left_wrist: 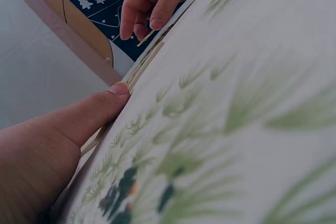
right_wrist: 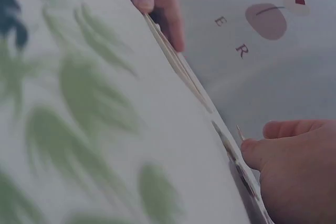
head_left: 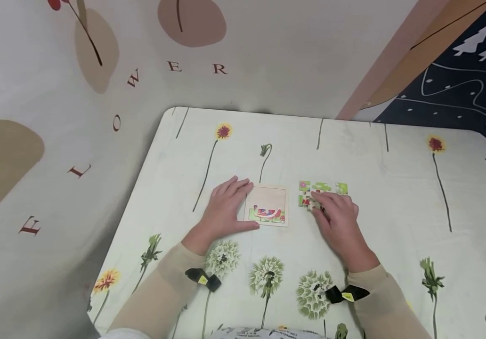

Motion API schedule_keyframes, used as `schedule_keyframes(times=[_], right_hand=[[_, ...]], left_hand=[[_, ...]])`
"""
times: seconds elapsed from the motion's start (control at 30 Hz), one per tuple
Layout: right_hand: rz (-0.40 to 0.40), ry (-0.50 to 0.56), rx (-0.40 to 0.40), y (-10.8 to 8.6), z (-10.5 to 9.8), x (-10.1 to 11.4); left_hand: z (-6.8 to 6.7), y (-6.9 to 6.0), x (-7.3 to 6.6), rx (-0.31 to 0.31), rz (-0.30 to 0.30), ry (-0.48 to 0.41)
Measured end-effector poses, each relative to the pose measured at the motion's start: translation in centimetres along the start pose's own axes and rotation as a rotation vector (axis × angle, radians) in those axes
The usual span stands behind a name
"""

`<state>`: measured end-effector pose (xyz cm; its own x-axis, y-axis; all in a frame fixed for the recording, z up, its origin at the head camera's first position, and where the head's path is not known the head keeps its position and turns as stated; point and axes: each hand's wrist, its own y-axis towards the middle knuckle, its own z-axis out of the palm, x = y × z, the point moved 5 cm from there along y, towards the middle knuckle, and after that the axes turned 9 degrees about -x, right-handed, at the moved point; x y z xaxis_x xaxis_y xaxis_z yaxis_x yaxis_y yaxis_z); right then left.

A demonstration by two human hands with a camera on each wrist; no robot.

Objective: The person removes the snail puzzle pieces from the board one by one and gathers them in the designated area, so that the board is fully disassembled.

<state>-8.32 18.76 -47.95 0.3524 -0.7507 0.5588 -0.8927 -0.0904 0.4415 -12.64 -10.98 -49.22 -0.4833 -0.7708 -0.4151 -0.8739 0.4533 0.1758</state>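
A square wooden puzzle tray (head_left: 286, 202) lies flat, its lower part filled with colourful pieces. My left hand (head_left: 222, 212) spans the tray's left side, thumb at the bottom edge and fairly straight fingers at the top left corner. In the left wrist view, its thumb (left_wrist: 100, 111) touches the tray's edge (left_wrist: 147, 65). To the right, my right hand (head_left: 340, 221) is over a group of loose puzzle pieces (head_left: 321, 187), partly covering them. It pinches a thin piece (left_wrist: 146, 38), which stands tilted by the thumb in the right wrist view (right_wrist: 240, 132); its picture is hidden.
The table is covered with a flower-print cloth (head_left: 378, 197). Behind it and to the left hangs a pale printed backdrop (head_left: 277, 61) with letters and leaf shapes, and a dark blue tree-print part (head_left: 459, 89) is at the right.
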Motion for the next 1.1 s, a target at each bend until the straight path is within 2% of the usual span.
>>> schedule_keyframes(times=[0.23,0.53,1.1], right_hand=[[0.06,-0.008,-0.007,-0.4,-1.9,-1.8],[0.057,-0.043,-0.068,-1.3,-3.7,-3.8],[0.085,-0.03,-0.057,-1.6,-4.0,-4.4]], left_hand=[[0.1,0.1,0.1,0.008,-0.011,-0.002],[0.2,0.0,0.2,0.0,-0.008,-0.006],[0.2,0.1,0.1,0.003,-0.002,0.002]])
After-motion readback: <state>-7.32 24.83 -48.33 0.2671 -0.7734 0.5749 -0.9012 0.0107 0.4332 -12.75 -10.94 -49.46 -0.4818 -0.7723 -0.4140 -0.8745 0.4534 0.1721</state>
